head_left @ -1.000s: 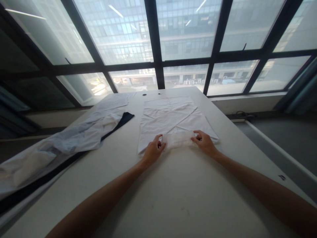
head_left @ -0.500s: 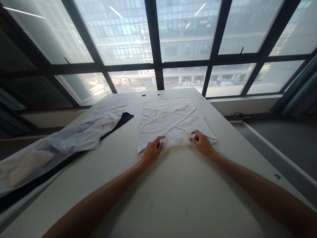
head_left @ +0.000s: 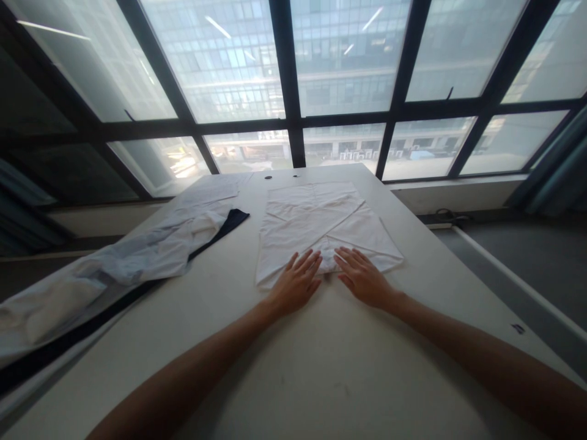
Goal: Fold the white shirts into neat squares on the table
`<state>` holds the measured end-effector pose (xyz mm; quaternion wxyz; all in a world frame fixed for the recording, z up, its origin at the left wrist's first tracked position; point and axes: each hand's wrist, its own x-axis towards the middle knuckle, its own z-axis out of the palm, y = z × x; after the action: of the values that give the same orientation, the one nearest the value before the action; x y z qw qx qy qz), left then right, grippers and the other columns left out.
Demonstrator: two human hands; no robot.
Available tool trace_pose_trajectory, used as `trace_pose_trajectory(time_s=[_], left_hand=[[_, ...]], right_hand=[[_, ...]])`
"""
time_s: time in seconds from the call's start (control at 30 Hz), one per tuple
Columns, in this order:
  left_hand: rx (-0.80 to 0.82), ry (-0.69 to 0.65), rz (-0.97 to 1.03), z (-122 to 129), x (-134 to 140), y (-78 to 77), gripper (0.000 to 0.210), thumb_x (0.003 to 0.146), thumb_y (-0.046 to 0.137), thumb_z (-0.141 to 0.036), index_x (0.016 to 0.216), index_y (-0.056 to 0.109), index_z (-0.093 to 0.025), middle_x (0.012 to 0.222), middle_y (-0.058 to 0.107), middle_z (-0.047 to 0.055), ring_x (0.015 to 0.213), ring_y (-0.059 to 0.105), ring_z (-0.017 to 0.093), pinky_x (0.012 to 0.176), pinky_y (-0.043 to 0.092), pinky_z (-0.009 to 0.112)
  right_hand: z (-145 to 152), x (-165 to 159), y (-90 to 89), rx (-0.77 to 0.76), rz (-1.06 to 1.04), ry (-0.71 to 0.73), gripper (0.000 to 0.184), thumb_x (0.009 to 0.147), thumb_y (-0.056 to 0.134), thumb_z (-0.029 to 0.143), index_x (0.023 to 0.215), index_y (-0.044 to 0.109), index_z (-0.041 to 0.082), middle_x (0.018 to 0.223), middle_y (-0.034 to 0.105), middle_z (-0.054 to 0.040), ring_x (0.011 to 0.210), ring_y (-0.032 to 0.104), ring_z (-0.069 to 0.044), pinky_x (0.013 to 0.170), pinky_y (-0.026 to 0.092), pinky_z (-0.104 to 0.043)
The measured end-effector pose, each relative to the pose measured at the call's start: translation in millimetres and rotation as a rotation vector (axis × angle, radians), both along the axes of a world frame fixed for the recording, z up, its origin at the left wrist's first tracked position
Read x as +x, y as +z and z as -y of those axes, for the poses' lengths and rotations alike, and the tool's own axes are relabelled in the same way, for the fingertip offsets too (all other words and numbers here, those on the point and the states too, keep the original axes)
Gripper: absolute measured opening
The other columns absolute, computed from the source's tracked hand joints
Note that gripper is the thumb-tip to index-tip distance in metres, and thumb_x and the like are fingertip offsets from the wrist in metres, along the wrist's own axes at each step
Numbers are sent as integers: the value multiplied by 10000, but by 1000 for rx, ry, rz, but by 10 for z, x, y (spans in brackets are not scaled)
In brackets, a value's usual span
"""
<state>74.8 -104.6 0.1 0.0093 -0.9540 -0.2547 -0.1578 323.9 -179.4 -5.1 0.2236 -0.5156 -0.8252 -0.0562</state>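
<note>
A white folded garment (head_left: 312, 217), its exact kind unclear, lies flat on the white table (head_left: 284, 366) with creases running diagonally across it. My left hand (head_left: 298, 281) rests palm down on its near edge, fingers stretched out. On the same edge, a short gap to the right, my right hand (head_left: 362, 275) lies flat with its fingers extended. A small crumpled part of the cloth shows between the fingertips. What is under the palms is hidden.
Along the table's left side lies a heap of loose white fabric (head_left: 137, 256) with a dark navy piece (head_left: 232, 223) beneath it. Thin white sheets (head_left: 213, 188) lie at the far left. Large windows (head_left: 343, 61) stand beyond the far edge.
Both hands have gone from curled, pinching fingers at the garment's near edge to flat, spread palms. They have moved closer together, and the near edge is pressed down.
</note>
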Motion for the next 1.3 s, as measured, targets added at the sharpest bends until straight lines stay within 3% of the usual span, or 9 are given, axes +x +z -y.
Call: trace_pose_trajectory(time_s=[0.1, 0.23, 0.4, 0.57, 0.73, 1.0, 1.17, 1.3], left_hand=[[-91, -40, -86, 6, -3, -54, 610, 1070, 293, -491, 1619, 251, -229, 1655, 304, 72, 1543, 218, 277, 1252, 176, 492], [-159, -12, -133, -7, -45, -102, 675, 1052, 286, -581, 1628, 222, -234, 1681, 219, 64, 1555, 154, 311, 1248, 162, 498], [-196, -11, -154, 24, -145, -74, 706, 1045, 280, -607, 1634, 186, -230, 1682, 200, 87, 1560, 149, 269, 1256, 129, 454], [-216, 5, -197, 65, -233, -57, 748, 1045, 239, -620, 1640, 128, -181, 1680, 181, 119, 1562, 136, 255, 1255, 109, 439], [-221, 25, -222, 82, -226, -41, 771, 1040, 209, -640, 1637, 131, -158, 1680, 166, 126, 1564, 118, 247, 1258, 107, 436], [-186, 48, -200, 105, -208, -7, 734, 1037, 288, -618, 1610, 252, -160, 1669, 210, 141, 1558, 151, 255, 1253, 178, 440], [-123, 57, -86, 53, -186, -40, 643, 1024, 379, -594, 1522, 442, -192, 1615, 368, 141, 1515, 304, 280, 1215, 304, 462], [-87, 96, 39, -74, -116, -32, 551, 1063, 316, -513, 1459, 520, -188, 1594, 416, 115, 1500, 339, 245, 1219, 316, 435]], right_hand=[[24, -70, -73, -110, 66, 113, 594, 1044, 428, 359, 1585, 336, 133, 1639, 310, -151, 1536, 229, -265, 1249, 218, -503], [-5, 0, -139, -213, 62, 77, 656, 1053, 402, 451, 1612, 266, 137, 1652, 248, -156, 1539, 212, -268, 1243, 231, -508], [-3, 155, -138, -230, 76, 17, 640, 1053, 385, 468, 1608, 292, 162, 1650, 260, -133, 1538, 218, -251, 1251, 203, -491], [36, 311, -145, -246, 99, -98, 631, 1054, 349, 470, 1602, 310, 159, 1653, 256, -123, 1530, 245, -264, 1225, 259, -504], [27, 392, -106, -226, 161, -200, 546, 1062, 303, 349, 1567, 388, 158, 1622, 347, -120, 1498, 325, -290, 1195, 297, -541], [-3, 357, -30, -199, 191, -246, 483, 1039, 343, 249, 1488, 503, 171, 1550, 478, -120, 1445, 414, -295, 1187, 274, -577], [-18, 311, -13, -179, 146, -278, 447, 1064, 326, 293, 1402, 583, 155, 1480, 558, -135, 1420, 451, -288, 1204, 217, -586], [-49, 256, -9, -117, 80, -263, 483, 1071, 328, 338, 1431, 544, 99, 1508, 521, -165, 1452, 406, -286, 1203, 259, -544]])
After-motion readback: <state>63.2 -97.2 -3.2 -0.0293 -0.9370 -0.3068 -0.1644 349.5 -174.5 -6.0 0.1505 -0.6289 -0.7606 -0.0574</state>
